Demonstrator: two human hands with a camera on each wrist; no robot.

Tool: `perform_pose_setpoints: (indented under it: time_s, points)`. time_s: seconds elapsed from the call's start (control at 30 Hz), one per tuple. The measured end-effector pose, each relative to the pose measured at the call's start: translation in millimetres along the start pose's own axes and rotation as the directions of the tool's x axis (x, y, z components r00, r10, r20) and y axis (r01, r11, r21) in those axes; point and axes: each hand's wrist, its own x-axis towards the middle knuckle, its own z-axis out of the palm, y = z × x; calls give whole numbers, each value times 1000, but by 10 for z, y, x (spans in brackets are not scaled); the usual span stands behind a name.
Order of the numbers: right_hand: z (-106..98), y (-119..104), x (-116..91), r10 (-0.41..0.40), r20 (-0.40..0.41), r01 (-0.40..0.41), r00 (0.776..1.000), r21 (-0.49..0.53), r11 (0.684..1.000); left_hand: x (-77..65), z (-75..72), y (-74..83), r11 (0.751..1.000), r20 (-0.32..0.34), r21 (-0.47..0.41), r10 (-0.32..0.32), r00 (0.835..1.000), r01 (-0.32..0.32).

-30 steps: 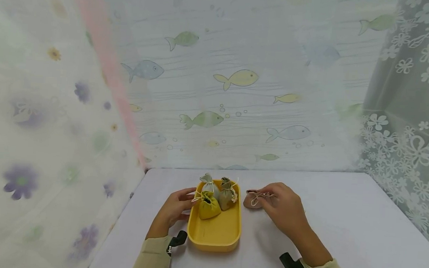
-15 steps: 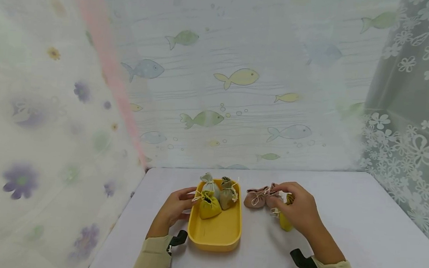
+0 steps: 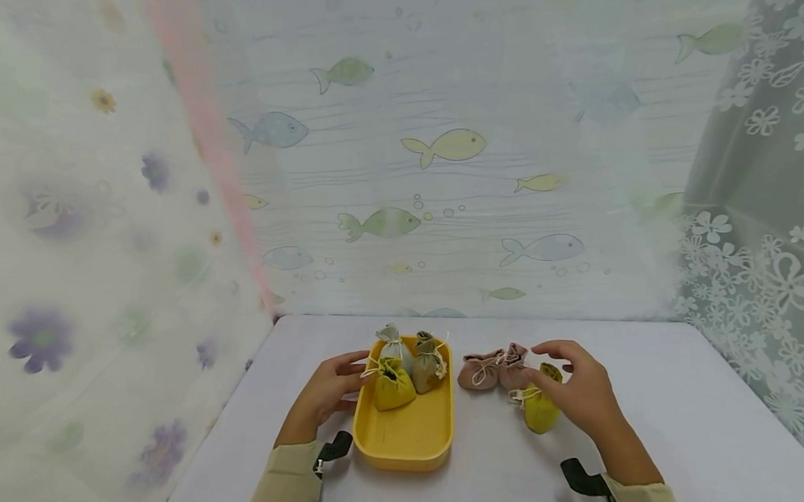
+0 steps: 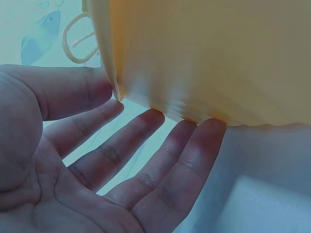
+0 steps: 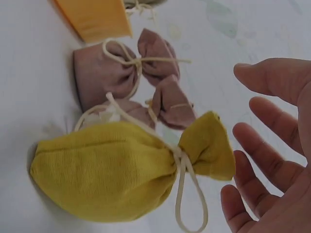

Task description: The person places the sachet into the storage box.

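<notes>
My left hand (image 3: 332,387) rests against the left side of a yellow tray (image 3: 402,442); the left wrist view has the thumb (image 4: 80,92) at its edge and the fairly straight fingers touching the outer wall. Inside the tray stand a pale grey drawstring pouch (image 3: 395,349), an olive-brown one (image 3: 427,370) and a yellow one (image 3: 393,391). My right hand (image 3: 584,386) hovers with spread fingers beside a second yellow pouch (image 5: 104,172), holding nothing. Two mauve pouches stand side by side just left of that, one (image 3: 479,372) nearer the tray, the other (image 3: 513,369) tucked behind the yellow one.
All of this is on a white-covered table (image 3: 471,490). A fish-print curtain (image 3: 445,208) rises at its back edge, a flower-print sheet (image 3: 101,265) along the left and a lace-patterned curtain (image 3: 761,300) on the right.
My right hand has moved rightward, from the first mauve pouch to the second, then off it with fingers spread. The second mauve pouch and the yellow pouch came into sight. Left hand and tray stayed put.
</notes>
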Motion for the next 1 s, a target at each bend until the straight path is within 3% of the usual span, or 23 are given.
perform_pose_setpoints:
  time_s: [0.63,1.0]
  points:
    - [-32,491,9,-12,176,-5,984,93,996,-17,-4,10,1000,7,-14,4,1000,-4]
    - [7,597,9,14,135,-20,991,43,999,-32,-2,11,1000,6,-21,7,1000,-7]
